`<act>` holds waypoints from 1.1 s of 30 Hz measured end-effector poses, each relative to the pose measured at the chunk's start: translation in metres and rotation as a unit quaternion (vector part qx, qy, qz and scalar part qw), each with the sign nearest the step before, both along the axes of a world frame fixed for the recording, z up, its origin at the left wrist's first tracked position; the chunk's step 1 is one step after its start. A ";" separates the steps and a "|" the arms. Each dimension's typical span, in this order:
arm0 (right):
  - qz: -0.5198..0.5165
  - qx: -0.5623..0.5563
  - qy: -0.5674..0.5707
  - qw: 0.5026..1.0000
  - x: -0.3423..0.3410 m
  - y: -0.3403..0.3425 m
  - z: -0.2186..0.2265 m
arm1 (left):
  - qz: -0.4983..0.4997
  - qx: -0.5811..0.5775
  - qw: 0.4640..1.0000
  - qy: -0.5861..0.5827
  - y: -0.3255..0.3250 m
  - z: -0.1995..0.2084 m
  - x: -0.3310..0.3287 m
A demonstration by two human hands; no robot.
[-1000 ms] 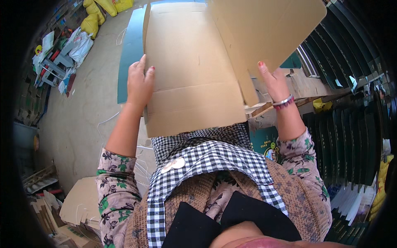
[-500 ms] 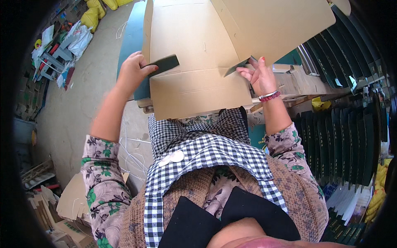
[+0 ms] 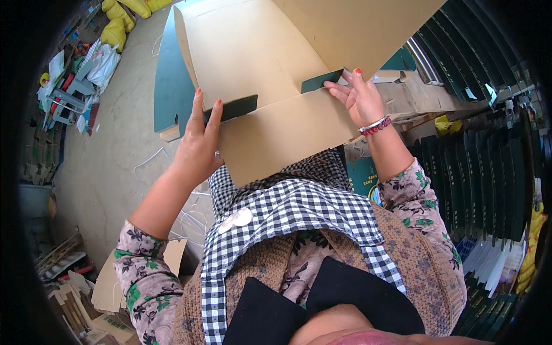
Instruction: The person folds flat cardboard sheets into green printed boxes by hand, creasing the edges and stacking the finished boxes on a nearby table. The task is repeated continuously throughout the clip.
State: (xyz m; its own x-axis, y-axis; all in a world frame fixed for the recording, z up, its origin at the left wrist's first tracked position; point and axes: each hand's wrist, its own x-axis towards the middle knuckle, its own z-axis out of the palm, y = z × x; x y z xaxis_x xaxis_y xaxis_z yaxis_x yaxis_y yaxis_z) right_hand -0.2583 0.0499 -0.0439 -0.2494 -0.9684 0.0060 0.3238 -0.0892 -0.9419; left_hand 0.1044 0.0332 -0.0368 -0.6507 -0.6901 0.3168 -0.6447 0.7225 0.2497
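In front of me is an unfolded cardboard box [image 3: 253, 52], plain brown inside and dark green outside, with its front panel [image 3: 287, 135] angled toward my apron. My left hand [image 3: 195, 146] is at its near left corner, two fingers stretched and apart beside a dark green tab [image 3: 238, 107] that points inward. The thumb is partly hidden by the front panel's edge. At the near right corner, my right hand [image 3: 361, 100] has its fingers bent around the other dark green tab [image 3: 321, 81]. A raised brown panel [image 3: 362, 34] stands beyond that hand.
A wooden bench [image 3: 425, 95] extends to the right, beneath rows of dark green box pieces [image 3: 471, 190]. Brown cardboard [image 3: 115, 282] lies at lower left. White cord [image 3: 152, 158] trails over the floor. Yellow sacks [image 3: 114, 33] and a plastic-wrapped heap [image 3: 103, 63] sit at far left.
The box has tilted and shifted, its front panel closer to me. My left hand has moved down from pinching the left tab to spread fingers. The right tab now points farther inward.
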 end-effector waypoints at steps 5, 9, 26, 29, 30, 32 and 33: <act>0.090 0.038 0.277 0.956 -0.048 0.000 0.005 | -0.008 0.052 0.990 0.134 -0.034 0.016 0.005; 0.062 0.061 0.233 0.969 -0.049 0.007 0.022 | 0.153 0.221 0.949 0.163 -0.076 0.038 -0.006; 0.006 -0.165 0.798 0.580 0.034 -0.046 0.017 | 0.020 -0.011 0.999 0.028 -0.076 0.012 -0.055; 0.190 -0.017 0.788 0.586 0.031 -0.055 0.023 | 0.008 0.088 0.982 -0.168 -0.068 0.031 -0.057; 0.235 0.006 0.775 0.587 0.031 -0.058 0.027 | 0.013 0.123 0.974 -0.189 -0.075 0.032 -0.058; 0.240 -0.005 0.761 0.602 0.031 -0.060 0.024 | 0.019 0.192 0.954 -0.231 -0.089 0.033 -0.061; 0.241 -0.010 0.755 0.610 0.031 -0.062 0.024 | 0.013 0.213 0.950 -0.229 -0.091 0.036 -0.061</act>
State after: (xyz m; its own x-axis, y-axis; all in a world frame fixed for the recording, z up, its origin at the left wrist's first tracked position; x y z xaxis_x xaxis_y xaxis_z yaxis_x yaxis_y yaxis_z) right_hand -0.2269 -0.0122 -0.0203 0.3681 -0.9232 -0.1109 -0.9181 -0.3421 -0.2001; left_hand 0.0431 -0.0579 -0.0004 -0.6337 -0.7099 -0.3074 -0.7725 0.6013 0.2040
